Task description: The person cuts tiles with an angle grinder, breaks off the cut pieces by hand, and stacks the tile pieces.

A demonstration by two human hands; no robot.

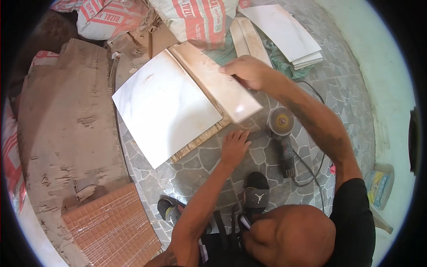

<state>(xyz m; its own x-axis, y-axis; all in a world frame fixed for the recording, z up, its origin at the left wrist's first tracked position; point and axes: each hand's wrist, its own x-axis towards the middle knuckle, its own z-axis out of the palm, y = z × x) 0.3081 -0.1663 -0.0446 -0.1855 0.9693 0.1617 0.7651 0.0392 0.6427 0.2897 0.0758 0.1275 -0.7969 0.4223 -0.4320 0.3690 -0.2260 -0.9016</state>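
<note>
My right hand (250, 72) is closed on the right edge of a narrow tile strip (213, 78). The strip lies slanted over the right side of a wooden board (195, 141), and its near end is slightly blurred. Beside it a large white marbled tile (167, 102) rests on the same board. My left hand (235, 147) is low over the floor by the board's near corner, its fingers apart and holding nothing that I can see. Just right of its fingertips is a dark bar (258, 134) next to an angle grinder (287, 155) with a round disc.
White tiles (284, 33) are stacked at the far right, beside beige strips (249, 40) on green cloth. Printed sacks (195, 22) stand at the back. Worn plywood (66, 124) and a brown tile stack (113, 227) lie left. The grinder's cord (318, 178) trails across the patterned floor.
</note>
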